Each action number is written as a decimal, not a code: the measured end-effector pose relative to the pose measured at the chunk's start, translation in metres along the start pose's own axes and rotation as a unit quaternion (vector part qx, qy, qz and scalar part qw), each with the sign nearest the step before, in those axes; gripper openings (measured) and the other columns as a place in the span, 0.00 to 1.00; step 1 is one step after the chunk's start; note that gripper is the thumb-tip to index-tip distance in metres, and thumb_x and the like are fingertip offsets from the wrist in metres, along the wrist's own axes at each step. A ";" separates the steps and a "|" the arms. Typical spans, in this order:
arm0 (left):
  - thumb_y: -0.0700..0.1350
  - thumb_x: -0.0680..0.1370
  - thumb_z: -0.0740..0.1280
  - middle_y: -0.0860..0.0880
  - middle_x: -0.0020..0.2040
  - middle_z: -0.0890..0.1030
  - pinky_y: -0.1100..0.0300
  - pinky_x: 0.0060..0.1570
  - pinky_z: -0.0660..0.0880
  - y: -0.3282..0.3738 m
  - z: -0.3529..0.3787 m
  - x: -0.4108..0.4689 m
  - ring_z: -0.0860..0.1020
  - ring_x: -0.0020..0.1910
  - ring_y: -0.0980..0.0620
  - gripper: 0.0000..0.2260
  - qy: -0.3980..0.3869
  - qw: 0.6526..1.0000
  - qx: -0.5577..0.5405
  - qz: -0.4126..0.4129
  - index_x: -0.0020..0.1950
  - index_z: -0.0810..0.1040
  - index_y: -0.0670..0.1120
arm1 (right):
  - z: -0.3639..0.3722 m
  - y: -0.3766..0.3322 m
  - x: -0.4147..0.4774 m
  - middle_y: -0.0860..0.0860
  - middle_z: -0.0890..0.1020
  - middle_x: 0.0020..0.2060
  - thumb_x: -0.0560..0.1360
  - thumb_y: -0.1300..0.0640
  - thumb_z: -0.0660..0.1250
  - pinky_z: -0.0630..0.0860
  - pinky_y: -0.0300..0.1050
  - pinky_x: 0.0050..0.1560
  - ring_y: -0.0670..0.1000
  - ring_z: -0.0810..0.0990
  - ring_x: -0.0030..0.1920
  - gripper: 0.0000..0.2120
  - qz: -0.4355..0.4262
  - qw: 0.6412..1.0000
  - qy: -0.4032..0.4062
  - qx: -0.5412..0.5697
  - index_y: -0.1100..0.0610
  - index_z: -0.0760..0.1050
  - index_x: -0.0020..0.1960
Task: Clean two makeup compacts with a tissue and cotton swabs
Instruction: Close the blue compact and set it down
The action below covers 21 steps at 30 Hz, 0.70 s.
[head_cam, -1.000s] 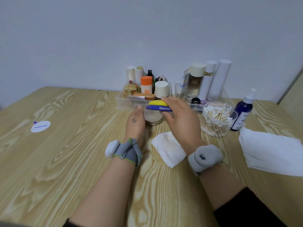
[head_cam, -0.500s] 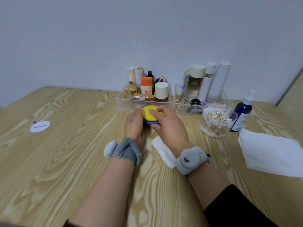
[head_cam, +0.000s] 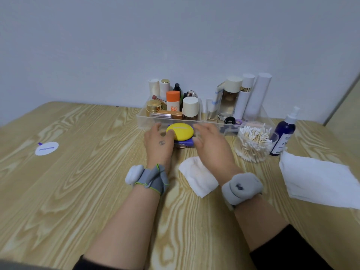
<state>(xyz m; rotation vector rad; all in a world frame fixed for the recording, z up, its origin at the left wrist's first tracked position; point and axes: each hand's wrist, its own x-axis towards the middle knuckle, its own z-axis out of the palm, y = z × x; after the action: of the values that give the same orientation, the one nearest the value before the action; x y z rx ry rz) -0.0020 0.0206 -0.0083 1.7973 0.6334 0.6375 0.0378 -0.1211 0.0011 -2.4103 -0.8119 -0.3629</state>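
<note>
Head view of the wooden table [head_cam: 58,191]; positions are given relative to the yellow compact [head_cam: 180,131]. Nearest the viewer, two bare forearms with grey wrist bands reach toward it. Near and slightly right of the compact lies a folded tissue [head_cam: 196,176] with a faint tan stain. The left hand [head_cam: 158,141] lies against the compact's left side, fingers loosely extended forward and thumb laid on the lid's edge; no pinch is visible. The right hand [head_cam: 212,147], motion-blurred, sits just right of the compact with its fingers relaxed and spread, holding nothing; whether it touches the compact cannot be told. The yellow compact, on its blue base, rests closed on top of a second, gold-rimmed compact [head_cam: 182,148], of which only the near edge shows. Further right stand a jar of cotton swabs [head_cam: 253,141], a blue spray bottle [head_cam: 283,137] and a stack of clean tissues [head_cam: 319,178]. Directly behind the compact is a clear organiser tray [head_cam: 144,121] of cosmetics.
</note>
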 end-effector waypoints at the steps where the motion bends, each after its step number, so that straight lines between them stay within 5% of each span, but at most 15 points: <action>1: 0.47 0.76 0.66 0.44 0.66 0.72 0.54 0.68 0.63 0.002 -0.001 -0.004 0.68 0.67 0.45 0.20 0.041 0.997 0.037 0.061 0.68 0.73 0.45 | -0.006 0.004 -0.004 0.54 0.71 0.64 0.80 0.56 0.60 0.69 0.45 0.56 0.55 0.73 0.61 0.18 0.017 1.000 0.002 -0.013 0.54 0.69 0.69; 3: 0.43 0.77 0.66 0.47 0.57 0.76 0.57 0.61 0.67 0.009 -0.001 -0.013 0.72 0.58 0.48 0.13 0.103 0.975 0.042 0.192 0.62 0.76 0.46 | -0.019 0.013 -0.013 0.54 0.73 0.63 0.80 0.55 0.59 0.68 0.44 0.54 0.55 0.74 0.60 0.17 0.051 0.998 -0.004 -0.045 0.54 0.71 0.68; 6: 0.48 0.78 0.65 0.53 0.41 0.79 0.56 0.42 0.71 0.022 0.000 -0.027 0.76 0.41 0.53 0.04 0.030 0.971 0.072 0.224 0.50 0.78 0.50 | -0.029 0.021 -0.028 0.54 0.75 0.58 0.80 0.54 0.59 0.67 0.43 0.49 0.55 0.75 0.56 0.15 0.107 0.989 -0.031 -0.093 0.56 0.74 0.64; 9: 0.56 0.80 0.61 0.50 0.33 0.76 0.56 0.33 0.66 0.022 0.006 -0.037 0.75 0.37 0.46 0.15 -0.024 0.917 0.261 0.302 0.38 0.73 0.49 | -0.036 0.024 -0.044 0.56 0.76 0.55 0.79 0.53 0.60 0.70 0.45 0.47 0.57 0.76 0.53 0.14 0.148 0.978 -0.066 -0.130 0.58 0.74 0.60; 16: 0.58 0.81 0.58 0.49 0.35 0.73 0.56 0.35 0.64 0.018 0.015 -0.039 0.78 0.43 0.43 0.17 -0.080 0.854 0.421 0.295 0.42 0.74 0.47 | -0.033 0.022 -0.057 0.57 0.72 0.56 0.78 0.52 0.61 0.69 0.45 0.45 0.58 0.77 0.50 0.14 0.194 0.971 -0.082 -0.118 0.60 0.73 0.58; 21: 0.52 0.79 0.64 0.42 0.50 0.76 0.55 0.39 0.68 0.012 0.032 -0.050 0.77 0.48 0.41 0.14 -0.101 0.818 0.471 0.313 0.49 0.78 0.40 | -0.031 0.022 -0.055 0.57 0.72 0.55 0.78 0.56 0.59 0.72 0.47 0.45 0.59 0.77 0.48 0.11 0.209 0.970 -0.082 -0.097 0.61 0.74 0.55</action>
<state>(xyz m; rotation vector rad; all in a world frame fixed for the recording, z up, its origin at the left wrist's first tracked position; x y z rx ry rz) -0.0140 -0.0385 -0.0114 3.0310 0.1667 0.5731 0.0065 -0.1796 -0.0065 -2.7393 -0.3255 -0.0800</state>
